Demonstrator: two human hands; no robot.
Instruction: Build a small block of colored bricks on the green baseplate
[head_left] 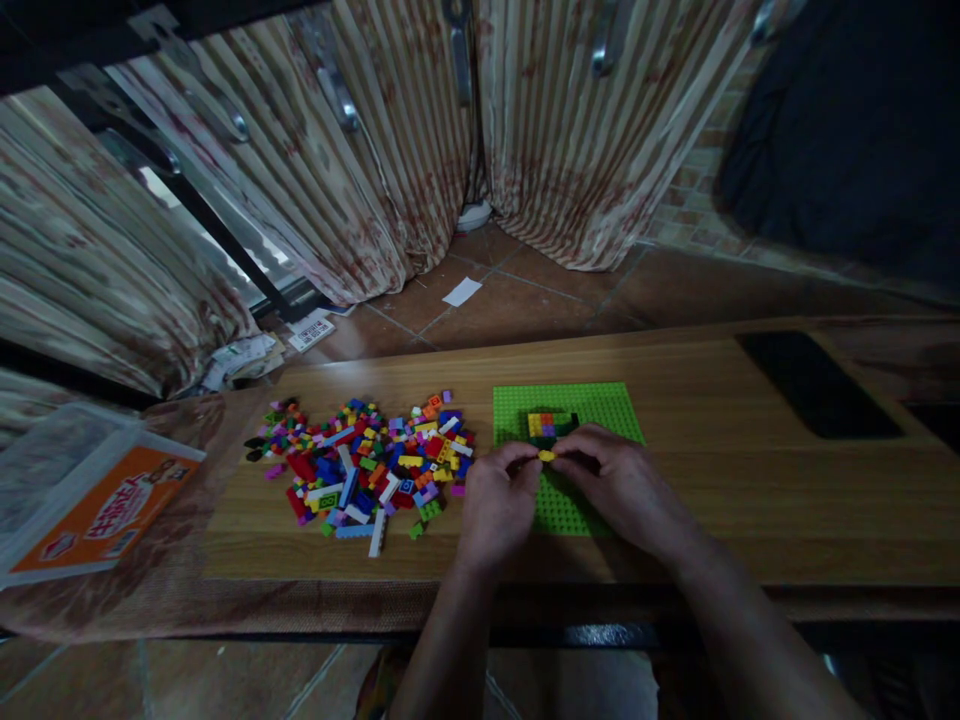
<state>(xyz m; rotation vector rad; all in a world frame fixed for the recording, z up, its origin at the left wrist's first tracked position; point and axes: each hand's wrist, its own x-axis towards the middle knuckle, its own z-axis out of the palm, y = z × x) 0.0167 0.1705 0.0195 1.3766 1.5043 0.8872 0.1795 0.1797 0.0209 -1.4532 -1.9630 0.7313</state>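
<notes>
Between the fingertips of both hands is a small yellow building brick [547, 456], held just above the green baseplate [600, 398]. My left hand [498, 503] pinches it from the left, and my right hand [621, 478] grips its right end with thumb and forefinger. Just beyond the fingers, a small block of joined bricks [541, 425] in yellow, orange, purple and green stands on the baseplate. A dark piece shows at its right end. My hands cover part of the baseplate's near half.
A loose pile of mixed coloured bricks [375, 465] spreads over the wooden board [697, 500] to the left. A clear plastic box [97, 500] with an orange label stands at far left. A flat black slab [814, 385] lies at right. Striped curtains [405, 150] hang behind.
</notes>
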